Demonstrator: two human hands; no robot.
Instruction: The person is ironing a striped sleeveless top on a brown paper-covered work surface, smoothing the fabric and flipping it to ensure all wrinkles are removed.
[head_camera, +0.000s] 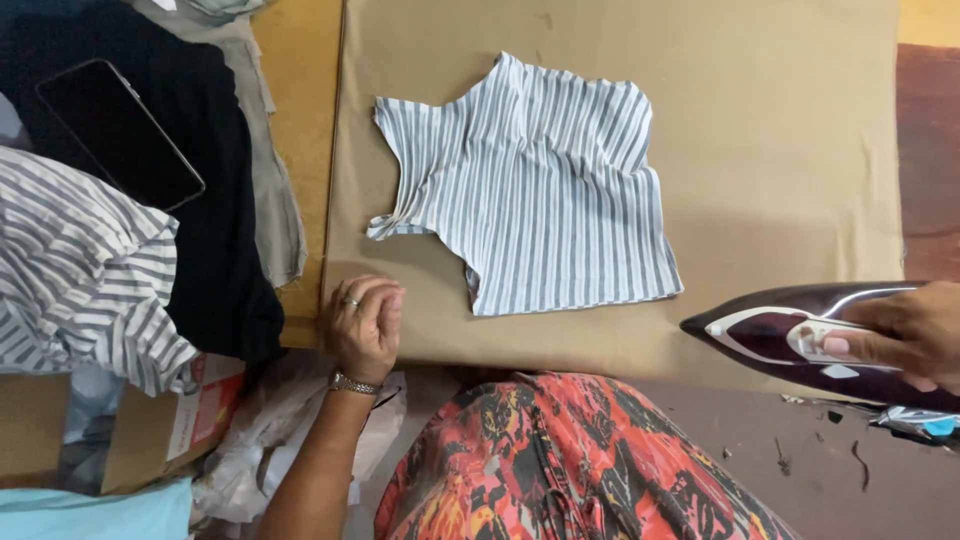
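Iron (800, 340) is being held in the right hand's (900, 335) grip beside the striped cloth (535, 185), pressing looks about to begin; left hand (362, 325) is curling empty near it

— What carries everything here?

— A flat work surface padded with a tan cloth cover (760, 150); a strip of bare orange-brown board (300, 60) shows along the cover's left edge.

— And lying on the cover?

— A small grey-and-white striped fabric piece (540, 190), spread flat, a bit rumpled at its left side.

— Off to the left?

— A black cloth (215, 230) over a grey one (270, 190), with a dark phone (120, 130) on top, and a striped garment (80, 270), possibly overhanging the edge.
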